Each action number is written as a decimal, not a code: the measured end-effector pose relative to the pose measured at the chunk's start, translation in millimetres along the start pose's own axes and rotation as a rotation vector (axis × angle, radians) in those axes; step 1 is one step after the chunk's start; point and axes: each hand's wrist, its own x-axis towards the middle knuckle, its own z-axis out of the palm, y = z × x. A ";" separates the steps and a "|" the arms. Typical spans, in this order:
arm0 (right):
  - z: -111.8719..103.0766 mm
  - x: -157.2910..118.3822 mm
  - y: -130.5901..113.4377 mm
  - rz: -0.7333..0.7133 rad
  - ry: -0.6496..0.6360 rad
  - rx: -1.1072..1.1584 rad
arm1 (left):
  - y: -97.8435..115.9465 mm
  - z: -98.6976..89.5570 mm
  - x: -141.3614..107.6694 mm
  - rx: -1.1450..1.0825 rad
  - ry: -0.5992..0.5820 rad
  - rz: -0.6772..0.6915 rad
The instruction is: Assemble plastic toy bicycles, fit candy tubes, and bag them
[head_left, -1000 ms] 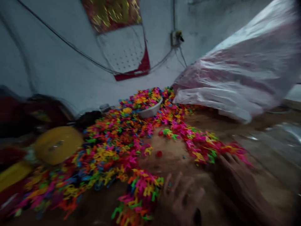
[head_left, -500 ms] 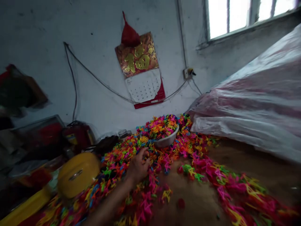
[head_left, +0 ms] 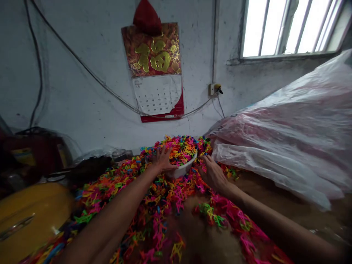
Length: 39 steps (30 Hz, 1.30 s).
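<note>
A white bowl (head_left: 183, 169) heaped with small bright plastic pieces stands at the far middle of the table, amid a wide spread of the same loose pieces (head_left: 115, 185). My left hand (head_left: 162, 160) lies at the bowl's left side with fingers spread, its thumb by the rim. To the right of the bowl is my right hand (head_left: 212, 171), fingers apart and extended toward the bowl's side, over the loose pieces. A small gap seems to lie between the right fingers and the bowl. Neither hand visibly holds anything.
A large clear plastic sack (head_left: 288, 121) leans at the right. On the left are a yellow lid-like object (head_left: 35, 216) with a handle and a dark red item (head_left: 35, 150). A calendar (head_left: 156, 95) hangs on the wall, near a cable and a socket (head_left: 213, 89).
My left hand has moved forward from the loose pieces to the bowl's left side. My right hand has come into view at the bowl's right. The view has levelled and shifted.
</note>
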 end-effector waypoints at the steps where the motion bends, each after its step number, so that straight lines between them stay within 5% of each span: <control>1: 10.5 20.4 2.9 0.025 0.015 -0.007 | -6.8 3.1 -0.5 -0.009 -0.002 -0.008; 7: 67.3 100.1 28.2 0.265 0.089 -0.064 | -35.0 7.2 -13.3 -0.049 0.060 -0.021; 14: 104.9 125.0 33.8 0.372 0.008 -0.087 | -56.3 12.9 -20.9 -0.068 0.219 -0.087; 18: 113.1 122.9 11.5 0.263 0.014 -0.063 | -70.0 13.7 -21.2 -0.093 0.304 -0.162; 22: 122.4 120.0 -36.1 0.050 0.018 0.017 | -79.0 2.8 -26.1 -0.125 0.357 -0.157; 28: 136.8 88.3 -100.8 -0.172 -0.022 0.140 | -87.7 -17.8 -78.2 -0.155 0.339 -0.027; 35: 114.2 12.0 -104.2 -0.418 -0.252 0.216 | -81.7 -24.3 -143.2 0.004 0.101 0.192; 39: 91.0 28.0 -77.7 -0.442 -0.394 0.213 | -77.9 -43.8 -141.6 0.363 0.005 0.044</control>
